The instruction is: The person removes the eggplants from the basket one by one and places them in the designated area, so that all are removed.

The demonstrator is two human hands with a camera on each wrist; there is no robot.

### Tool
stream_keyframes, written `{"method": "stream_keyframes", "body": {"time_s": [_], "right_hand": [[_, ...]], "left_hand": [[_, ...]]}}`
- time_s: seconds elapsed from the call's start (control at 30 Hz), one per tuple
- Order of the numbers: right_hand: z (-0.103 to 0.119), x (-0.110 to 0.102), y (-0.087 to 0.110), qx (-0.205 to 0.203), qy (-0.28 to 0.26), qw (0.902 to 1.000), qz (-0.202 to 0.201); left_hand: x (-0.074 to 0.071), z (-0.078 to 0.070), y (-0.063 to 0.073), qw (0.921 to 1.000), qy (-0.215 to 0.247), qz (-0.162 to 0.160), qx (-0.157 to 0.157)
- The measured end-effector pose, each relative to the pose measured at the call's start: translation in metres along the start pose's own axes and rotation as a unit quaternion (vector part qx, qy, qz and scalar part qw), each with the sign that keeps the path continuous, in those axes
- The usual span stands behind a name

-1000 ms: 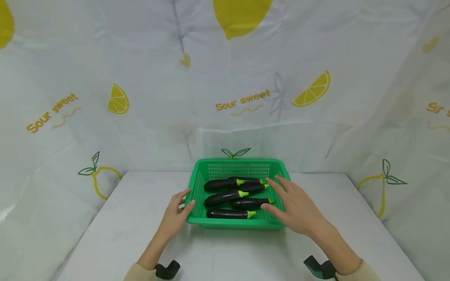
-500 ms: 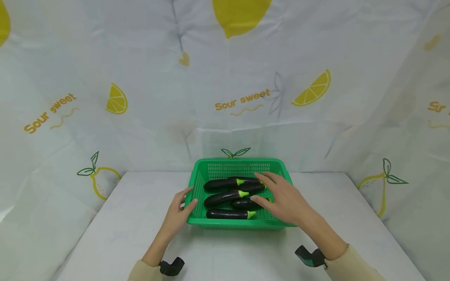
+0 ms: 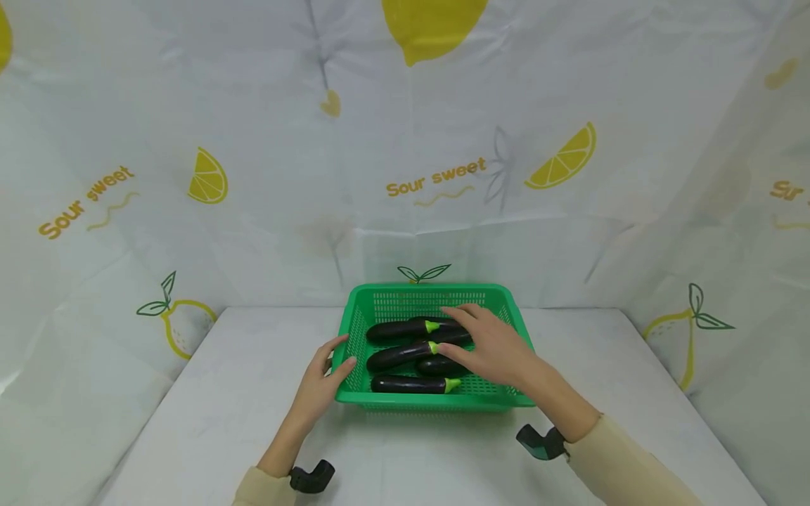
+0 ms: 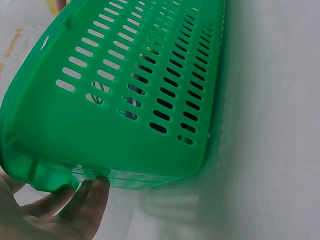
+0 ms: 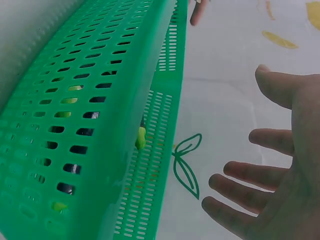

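A green plastic basket [image 3: 436, 399] sits on the white table with several dark eggplants [image 3: 400, 357] inside, their green stem ends pointing right. My left hand [image 3: 318, 385] grips the basket's left rim, thumb over the top; in the left wrist view its fingers [image 4: 95, 202] lie under the rim against the outer wall. Over the right half of the basket hovers my right hand [image 3: 496, 351], fingers spread and holding nothing. It hides the right ends of several eggplants in the head view. In the right wrist view the right hand [image 5: 270, 165] shows above the basket rim, fingers apart.
A white sheet [image 3: 285, 239] printed with lemons and lettering hangs behind the table and at both sides. The basket stands near the table's [image 3: 266, 351] back edge. A black wrist device [image 3: 541, 443] is strapped at each sleeve cuff.
My right hand has moved left, from the basket's right side to over the eggplants' stem ends. My left hand stays at the left rim. The basket and the eggplants look unmoved.
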State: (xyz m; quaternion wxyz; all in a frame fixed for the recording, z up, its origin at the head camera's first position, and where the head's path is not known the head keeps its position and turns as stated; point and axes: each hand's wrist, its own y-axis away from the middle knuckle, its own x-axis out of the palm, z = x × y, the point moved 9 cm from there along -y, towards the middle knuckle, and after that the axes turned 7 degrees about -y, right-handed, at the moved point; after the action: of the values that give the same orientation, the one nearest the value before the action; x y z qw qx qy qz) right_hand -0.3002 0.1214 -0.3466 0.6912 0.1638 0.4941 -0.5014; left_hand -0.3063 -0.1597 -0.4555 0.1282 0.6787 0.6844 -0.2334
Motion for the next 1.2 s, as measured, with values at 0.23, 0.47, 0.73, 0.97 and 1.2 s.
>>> {"method": "stream_keyframes", "body": {"time_s": [0.23, 0.47, 0.73, 0.97, 1.2], "right_hand": [[-0.004, 0.013, -0.009, 0.016, -0.019, 0.9994, 0.023], [-0.001, 0.021, -0.016, 0.014, -0.028, 0.9990, 0.034], [-0.002, 0.034, -0.026, 0.014, -0.037, 0.9978, 0.054], [-0.006, 0.045, -0.033, 0.026, -0.044, 0.9968, 0.060], [-0.008, 0.056, -0.039, 0.040, -0.055, 0.9954, 0.068]], "left_hand": [[0.001, 0.002, -0.003, 0.9997, 0.012, 0.018, -0.011], [0.001, 0.007, -0.006, 0.9987, 0.014, 0.043, -0.022], [0.000, 0.007, -0.009, 0.9957, 0.054, 0.069, -0.029], [-0.001, 0.006, -0.008, 0.9939, 0.068, 0.082, -0.027], [-0.001, 0.005, -0.008, 0.9934, 0.072, 0.086, -0.024]]}}
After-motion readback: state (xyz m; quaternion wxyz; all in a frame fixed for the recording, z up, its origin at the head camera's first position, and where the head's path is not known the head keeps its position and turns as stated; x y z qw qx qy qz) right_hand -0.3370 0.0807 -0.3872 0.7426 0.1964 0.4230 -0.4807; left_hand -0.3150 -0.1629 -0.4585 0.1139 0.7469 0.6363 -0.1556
